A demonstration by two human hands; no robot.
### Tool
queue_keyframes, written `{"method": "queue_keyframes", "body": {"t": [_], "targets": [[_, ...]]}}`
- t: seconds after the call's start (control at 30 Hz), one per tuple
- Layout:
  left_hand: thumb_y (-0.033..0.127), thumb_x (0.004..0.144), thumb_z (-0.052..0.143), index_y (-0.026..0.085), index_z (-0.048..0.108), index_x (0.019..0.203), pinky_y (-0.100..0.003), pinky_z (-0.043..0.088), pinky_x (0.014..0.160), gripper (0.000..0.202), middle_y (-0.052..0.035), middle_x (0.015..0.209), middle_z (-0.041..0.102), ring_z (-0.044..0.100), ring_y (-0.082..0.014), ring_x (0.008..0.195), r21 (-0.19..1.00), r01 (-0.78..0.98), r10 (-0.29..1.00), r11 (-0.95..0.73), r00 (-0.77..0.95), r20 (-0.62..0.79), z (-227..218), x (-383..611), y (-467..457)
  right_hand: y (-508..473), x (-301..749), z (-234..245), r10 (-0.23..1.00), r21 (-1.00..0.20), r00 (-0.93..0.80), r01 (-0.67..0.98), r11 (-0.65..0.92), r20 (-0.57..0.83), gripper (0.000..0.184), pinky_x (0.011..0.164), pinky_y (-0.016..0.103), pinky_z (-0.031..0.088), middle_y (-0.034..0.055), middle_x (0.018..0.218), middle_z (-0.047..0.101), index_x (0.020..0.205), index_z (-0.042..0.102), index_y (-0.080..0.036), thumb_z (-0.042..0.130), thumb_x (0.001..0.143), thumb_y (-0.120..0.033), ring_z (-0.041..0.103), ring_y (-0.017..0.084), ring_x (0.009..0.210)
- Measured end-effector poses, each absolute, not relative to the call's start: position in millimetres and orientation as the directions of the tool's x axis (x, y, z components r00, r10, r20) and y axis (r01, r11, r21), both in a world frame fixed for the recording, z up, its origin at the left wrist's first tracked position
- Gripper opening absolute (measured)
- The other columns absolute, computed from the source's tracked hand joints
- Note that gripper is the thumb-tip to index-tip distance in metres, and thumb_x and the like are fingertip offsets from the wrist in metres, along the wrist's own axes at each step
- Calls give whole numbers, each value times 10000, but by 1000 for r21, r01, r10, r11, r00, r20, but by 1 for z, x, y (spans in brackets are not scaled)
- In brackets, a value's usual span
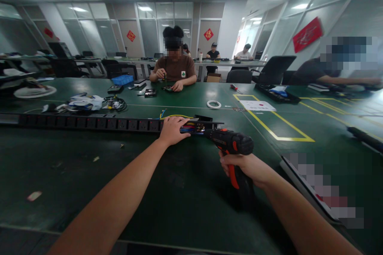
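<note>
A long black power strip (131,125) with a row of sockets lies across the green table. My left hand (174,130) is closed over it near its right end. Beside that hand the strip is uncovered, and coloured wires (188,126) and a small terminal block (200,127) show inside. My right hand (243,164) grips a black and orange cordless drill (229,140) by its handle. The drill's nose points left, right at the terminal block; whether its bit touches a screw is too small to tell. Yellow and blue wires (167,117) stick up behind my left hand.
Beyond the strip are a white ring (213,104), a screwdriver (234,87), a paper sheet (259,105) inside yellow tape (281,138) and a cable bundle (116,103). A board (311,191) lies by my right forearm. A person (175,67) works across the table.
</note>
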State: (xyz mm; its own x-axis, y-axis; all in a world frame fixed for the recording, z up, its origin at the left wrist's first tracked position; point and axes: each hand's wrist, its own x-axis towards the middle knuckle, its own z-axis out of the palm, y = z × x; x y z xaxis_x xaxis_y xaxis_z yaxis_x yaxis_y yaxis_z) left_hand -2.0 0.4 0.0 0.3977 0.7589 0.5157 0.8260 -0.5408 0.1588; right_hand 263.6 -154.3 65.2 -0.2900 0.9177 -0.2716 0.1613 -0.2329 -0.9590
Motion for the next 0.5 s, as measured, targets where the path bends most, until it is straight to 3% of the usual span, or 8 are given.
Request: {"method": "queue_keyframes", "body": {"t": [0.5], "targets": [[583,789,750,326,602,1373,-504,306,1084,655,-51,1333,643,531,-318,1265,160,822,754,-547,400,522,0,-3,1,-152,266,62,910,-960,-315,163,-227,-269,131,577,288,446,-13,572,594,709,620,-195,713,690,-285,569,166,557]]}}
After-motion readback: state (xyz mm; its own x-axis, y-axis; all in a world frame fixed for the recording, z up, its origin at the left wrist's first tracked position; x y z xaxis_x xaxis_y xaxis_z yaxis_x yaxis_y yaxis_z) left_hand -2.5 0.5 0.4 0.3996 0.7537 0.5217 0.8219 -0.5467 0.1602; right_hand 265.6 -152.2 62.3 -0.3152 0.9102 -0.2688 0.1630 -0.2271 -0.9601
